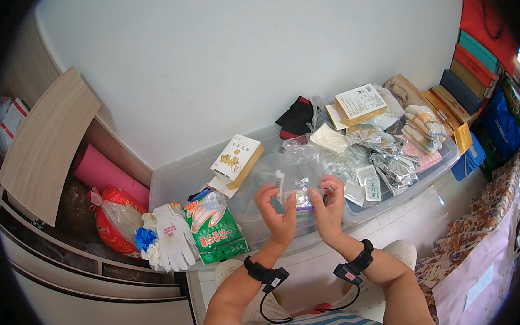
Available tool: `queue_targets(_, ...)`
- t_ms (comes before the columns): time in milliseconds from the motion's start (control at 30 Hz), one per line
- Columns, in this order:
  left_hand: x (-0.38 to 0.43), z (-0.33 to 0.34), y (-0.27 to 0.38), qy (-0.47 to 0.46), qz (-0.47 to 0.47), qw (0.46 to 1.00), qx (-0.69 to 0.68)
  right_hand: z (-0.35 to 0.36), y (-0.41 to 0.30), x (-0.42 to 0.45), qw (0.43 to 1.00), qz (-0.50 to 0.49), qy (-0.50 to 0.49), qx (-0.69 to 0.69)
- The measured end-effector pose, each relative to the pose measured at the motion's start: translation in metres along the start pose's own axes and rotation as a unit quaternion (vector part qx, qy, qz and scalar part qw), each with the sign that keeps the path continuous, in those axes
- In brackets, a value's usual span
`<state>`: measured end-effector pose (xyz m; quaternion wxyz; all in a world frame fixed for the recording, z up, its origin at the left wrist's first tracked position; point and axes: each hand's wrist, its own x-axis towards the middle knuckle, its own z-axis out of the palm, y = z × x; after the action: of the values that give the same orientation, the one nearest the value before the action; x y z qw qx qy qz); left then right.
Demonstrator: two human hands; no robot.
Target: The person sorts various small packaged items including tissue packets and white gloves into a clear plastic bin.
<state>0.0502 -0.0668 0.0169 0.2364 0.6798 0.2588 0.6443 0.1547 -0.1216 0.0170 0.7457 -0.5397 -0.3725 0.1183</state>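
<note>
Pinched between both my hands is a clear plastic bag (303, 164) with a barcode label on its left side. My left hand (279, 216) grips its left lower part between thumb and fingers. On the right, thumb and fingers of my right hand (329, 208) hold the other side. Something with a purple strip shows low in the bag, too blurred to name. Below lies a large translucent plastic storage box or lid (258, 197). A white and gold carton (238, 161) with its flap open rests on it, left of my hands.
White work gloves (173, 237) and a green packet of disposable gloves (216, 231) lie at the left. Right of my hands are silver foil wrappers (394, 167), another gold carton (361, 104) and knitted gloves (425, 127). Stacked boxes (470, 72) stand at far right; a wooden cabinet panel (49, 147) juts out left.
</note>
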Motion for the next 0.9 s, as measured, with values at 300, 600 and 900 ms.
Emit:
queue_targets(300, 0.005, 0.004, 0.007, 0.065, -0.130, 0.982, -0.117, -0.006, -0.006, 0.010, 0.993, 0.040, -0.010, 0.111)
queue_targets(600, 0.009, -0.006, -0.002, 0.058, -0.128, 0.986, -0.091, -0.009, -0.019, 0.022, 0.998, 0.022, -0.036, 0.053)
queue_targets(900, 0.011, 0.000, 0.006, 0.064, -0.132, 0.983, -0.108, -0.011, -0.012, 0.020, 0.998, -0.006, -0.038, 0.049)
